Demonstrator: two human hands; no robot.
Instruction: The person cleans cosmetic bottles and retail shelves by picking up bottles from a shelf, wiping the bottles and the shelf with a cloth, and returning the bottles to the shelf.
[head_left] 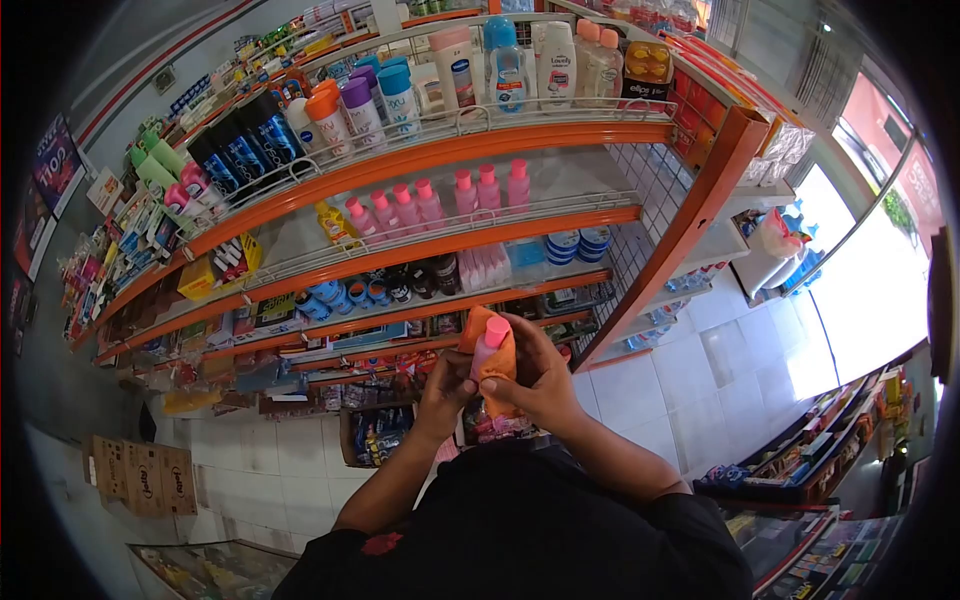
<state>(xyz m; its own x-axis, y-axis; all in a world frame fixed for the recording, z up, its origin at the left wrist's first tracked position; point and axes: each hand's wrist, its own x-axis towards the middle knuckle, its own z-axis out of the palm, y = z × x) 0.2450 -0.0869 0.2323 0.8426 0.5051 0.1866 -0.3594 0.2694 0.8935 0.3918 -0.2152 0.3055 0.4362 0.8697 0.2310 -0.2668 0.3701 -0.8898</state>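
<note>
A small pink bottle (488, 350) with a brighter pink cap is held upright in front of my chest. My left hand (446, 392) grips it from the left, thumb against its lower side. An orange cloth (502, 378) wraps behind and along the right side of the bottle. My right hand (541, 378) is closed on that cloth, pressing it to the bottle with the thumb in front. Similar pink bottles (404, 207) stand in a row on the shelf (590, 219) ahead, apart from both hands.
Orange-edged shelving spans the front, its upper level holding spray cans (268, 125) and lotion bottles (556, 65). An orange post (690, 225) rises at the right end. Cardboard boxes (145, 474) stand on the tiled floor at left. An open box of goods (378, 436) sits below my left forearm.
</note>
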